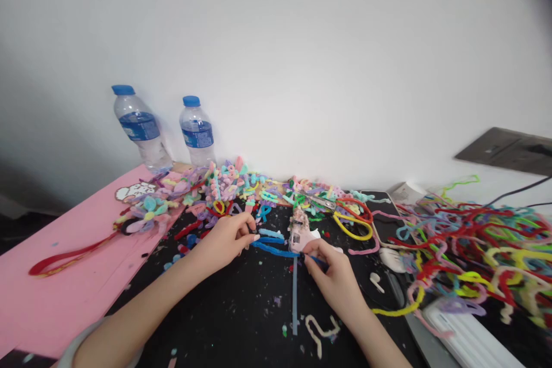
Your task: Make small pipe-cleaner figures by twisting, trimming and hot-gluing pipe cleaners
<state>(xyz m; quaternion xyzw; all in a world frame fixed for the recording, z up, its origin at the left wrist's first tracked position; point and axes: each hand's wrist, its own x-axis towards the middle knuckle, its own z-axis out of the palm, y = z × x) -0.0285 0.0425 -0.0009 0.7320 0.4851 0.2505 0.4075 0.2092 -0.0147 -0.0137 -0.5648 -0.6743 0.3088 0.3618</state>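
A blue pipe cleaner (276,250), bent into a long narrow loop, stretches between my two hands over the black table. My left hand (236,234) pinches its left end between thumb and fingers. At the other end, my right hand (328,264) is closed on the blue pipe cleaner, whose tail shows beside the fingers. A light blue pipe cleaner piece (271,233) lies just behind the loop. Close to my right fingertips sits a pale pink object (301,233) with a small dark window. A translucent strip (295,299) lies in front of it.
Scissors (353,221) with yellow and red handles lie behind my right hand. Pipe-cleaner pieces (233,184) line the wall; a tangled heap (470,253) fills the right. Two water bottles (196,132) stand back left, near pink board (56,241). A white earbud (376,282) lies right.
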